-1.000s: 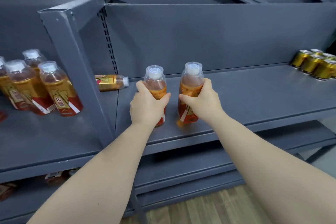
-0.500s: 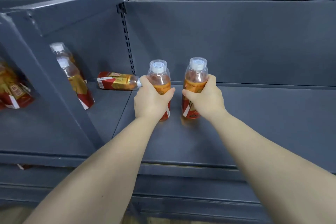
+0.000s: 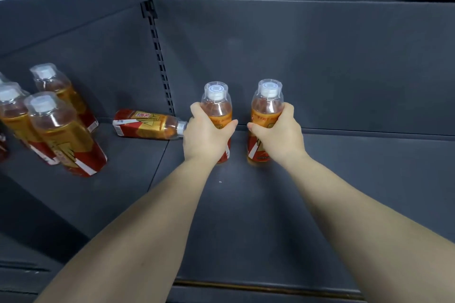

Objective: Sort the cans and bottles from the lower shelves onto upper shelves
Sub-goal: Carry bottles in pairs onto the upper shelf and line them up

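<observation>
Two orange tea bottles with clear caps stand upright near the back of the grey shelf (image 3: 270,216). My left hand (image 3: 205,134) is wrapped around the left bottle (image 3: 217,106). My right hand (image 3: 278,133) grips the right bottle (image 3: 267,103). Both bottle bases rest on or just at the shelf surface, a hand's width apart. The hands hide most of the red and gold labels.
One more bottle (image 3: 147,125) lies on its side just left of my left hand, cap toward it. Several upright bottles (image 3: 59,130) stand on the left shelf section. A slotted upright (image 3: 160,56) divides the back panels. To the right the shelf runs on bare.
The view has moved closer and tilted up; the gold cans at right dropped out of view. Both hands have carried their bottles deeper onto the shelf, toward the back panel.
</observation>
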